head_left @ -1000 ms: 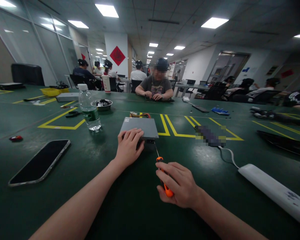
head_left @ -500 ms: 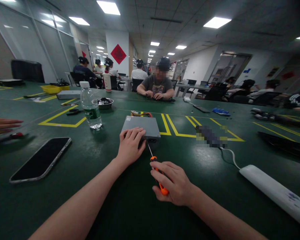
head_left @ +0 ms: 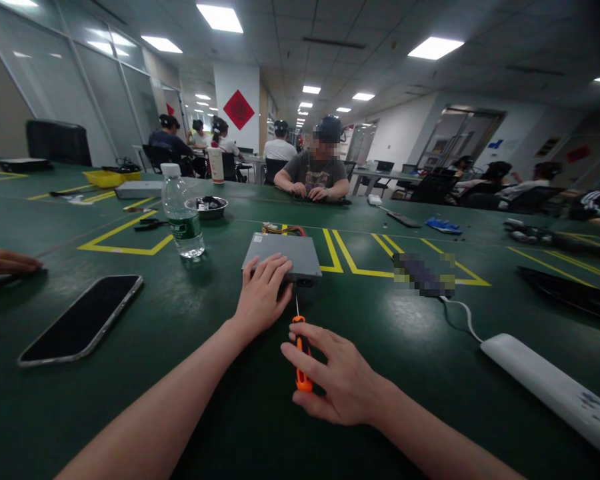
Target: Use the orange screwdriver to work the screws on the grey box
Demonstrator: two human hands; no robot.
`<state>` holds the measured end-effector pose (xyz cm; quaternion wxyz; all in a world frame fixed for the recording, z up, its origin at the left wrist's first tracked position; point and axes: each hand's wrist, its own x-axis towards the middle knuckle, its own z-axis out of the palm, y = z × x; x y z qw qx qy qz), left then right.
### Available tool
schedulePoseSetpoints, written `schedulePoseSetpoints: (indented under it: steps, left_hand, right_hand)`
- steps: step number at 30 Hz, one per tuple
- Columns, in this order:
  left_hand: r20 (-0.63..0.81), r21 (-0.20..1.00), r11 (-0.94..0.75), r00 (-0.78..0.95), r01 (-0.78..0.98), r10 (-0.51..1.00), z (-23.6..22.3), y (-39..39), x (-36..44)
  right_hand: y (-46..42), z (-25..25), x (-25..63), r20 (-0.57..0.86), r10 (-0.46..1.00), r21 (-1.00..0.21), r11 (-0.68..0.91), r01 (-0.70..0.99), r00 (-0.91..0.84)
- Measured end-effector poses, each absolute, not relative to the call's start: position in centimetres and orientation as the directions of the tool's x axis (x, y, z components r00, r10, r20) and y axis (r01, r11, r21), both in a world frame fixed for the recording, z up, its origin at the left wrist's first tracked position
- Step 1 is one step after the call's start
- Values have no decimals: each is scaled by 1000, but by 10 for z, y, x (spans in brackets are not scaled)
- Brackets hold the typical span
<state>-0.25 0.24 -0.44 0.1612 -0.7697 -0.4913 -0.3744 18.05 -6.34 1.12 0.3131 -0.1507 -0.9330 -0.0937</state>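
A grey metal computer power supply (head_left: 304, 251) lies flat on the green table, its bundle of coloured cables (head_left: 285, 230) at the far side. Across its near left part rests my left hand (head_left: 264, 288), fingers over the top and thumb down at the front face, holding it. My right hand (head_left: 341, 375) has an orange and black screwdriver (head_left: 303, 377) loosely between thumb and fingers. The shaft points away from me, up to the near face beside the socket; what the tip touches is too small to make out.
Left of the power supply stand a water bottle (head_left: 183, 220) and a metal bowl (head_left: 211, 207). A phone (head_left: 83, 320) lies nearer me, beside another person's hand (head_left: 10, 261). At right is a white power strip (head_left: 545, 383) with a cable. A person (head_left: 316, 167) sits opposite.
The screwdriver handle has swung left, so the tool now points almost straight ahead. My right fingers have opened a little around it. The other person's hand at left has shifted slightly.
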Motion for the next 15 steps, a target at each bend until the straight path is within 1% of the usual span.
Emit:
schedulePoseSetpoints:
  steps: [3, 7, 11, 13, 15]
  left_hand:
    - [740, 82, -528, 304, 845, 601, -6, 4, -4]
    - [735, 35, -593, 381, 804, 560, -8, 5, -4]
    - [743, 31, -619, 396, 785, 539, -10, 6, -4]
    - [746, 40, -624, 393, 780, 538, -10, 7, -5]
    - [740, 51, -620, 388, 783, 550, -10, 7, -5]
  right_hand:
    - [-64, 12, 181, 638, 230, 46, 941, 334, -735]
    - [-62, 8, 183, 710, 286, -96, 945, 313, -643]
    - [-60, 6, 185, 747, 359, -239, 930, 279, -560]
    - [-61, 10, 185, 736, 370, -260, 927, 269, -567]
    - [-64, 19, 185, 681, 355, -216, 933, 287, -640]
